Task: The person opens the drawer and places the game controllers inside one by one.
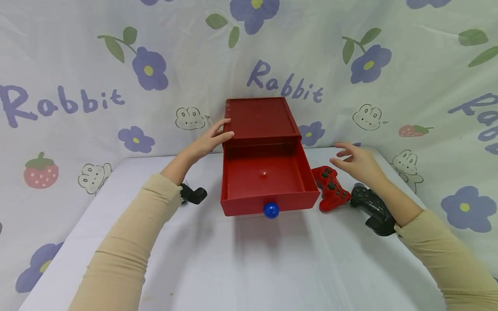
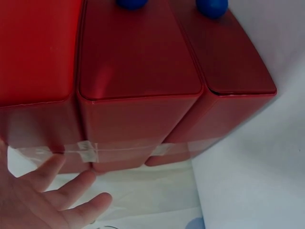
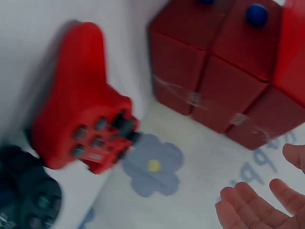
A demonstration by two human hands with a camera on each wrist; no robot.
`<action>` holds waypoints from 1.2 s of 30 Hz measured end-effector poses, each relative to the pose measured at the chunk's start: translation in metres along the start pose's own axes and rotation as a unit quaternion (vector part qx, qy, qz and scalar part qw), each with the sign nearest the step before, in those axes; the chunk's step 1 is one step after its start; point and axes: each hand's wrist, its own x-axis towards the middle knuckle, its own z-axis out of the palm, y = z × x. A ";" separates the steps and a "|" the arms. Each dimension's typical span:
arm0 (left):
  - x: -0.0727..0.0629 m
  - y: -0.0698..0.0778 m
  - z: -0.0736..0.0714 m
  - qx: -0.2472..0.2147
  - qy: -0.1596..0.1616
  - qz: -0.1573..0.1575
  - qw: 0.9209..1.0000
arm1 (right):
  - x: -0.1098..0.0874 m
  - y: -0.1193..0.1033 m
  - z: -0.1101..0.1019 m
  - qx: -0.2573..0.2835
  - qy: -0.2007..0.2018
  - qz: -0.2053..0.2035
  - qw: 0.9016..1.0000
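A red drawer cabinet stands at the middle back of the table, its top drawer pulled out toward me. A round blue knob sits on that drawer's front, and a small bright spot shows on its floor. My left hand is at the cabinet's upper left edge with fingers spread, the fingertips against or very near it. To the right of the cabinet, my right hand hovers with loosely bent fingers and holds nothing. Just below it lie a red game controller and a black game controller.
Lower drawers with blue knobs appear closed in the left wrist view. Clear tape runs along the cabinet's side. A printed curtain hangs right behind the white table. Black wrist cameras project under both wrists.
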 end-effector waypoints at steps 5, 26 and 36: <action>0.001 -0.001 0.000 -0.005 0.000 0.006 1.000 | 0.000 0.017 0.015 0.007 -0.017 0.015 1.000; -0.002 0.000 0.002 -0.011 0.000 -0.001 1.000 | -0.012 0.060 0.065 0.010 -0.050 0.051 0.997; -0.003 0.000 0.002 -0.012 -0.006 0.001 1.000 | -0.016 0.064 0.073 0.001 -0.058 0.054 0.997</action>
